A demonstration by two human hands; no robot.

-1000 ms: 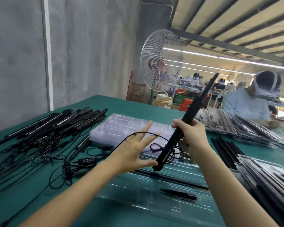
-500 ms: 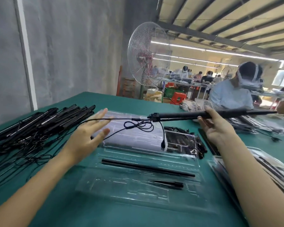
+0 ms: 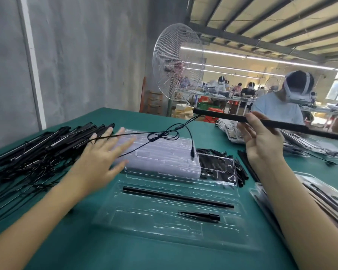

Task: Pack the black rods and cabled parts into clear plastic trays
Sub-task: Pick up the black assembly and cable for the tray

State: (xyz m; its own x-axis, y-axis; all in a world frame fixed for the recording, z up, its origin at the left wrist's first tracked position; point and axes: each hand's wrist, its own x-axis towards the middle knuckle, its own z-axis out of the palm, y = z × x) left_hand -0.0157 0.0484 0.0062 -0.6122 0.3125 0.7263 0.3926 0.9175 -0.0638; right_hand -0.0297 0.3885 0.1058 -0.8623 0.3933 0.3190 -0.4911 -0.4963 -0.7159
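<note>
R hand (image 3: pixel 261 141) pinches a black rod (image 3: pixel 222 115) btwn thumb & fingers, the rod roughly level in the air over the far side of the green table (image 3: pixel 66 246). Its cable (image 3: pixel 180 126) droops from the rod's left end and runs across to the L hand (image 3: pixel 103 158), which is blurred, fingers spread. Nearest clear tray (image 3: pixel 144 227) lies btwn the arms w/ a thin rod (image 3: pixel 176 196) & a short pointed piece (image 3: pixel 199 215) in its slots, a tray stack (image 3: pixel 164 158) just behind it, and a pile of cabled rods (image 3: pixel 47 145) at left.
</note>
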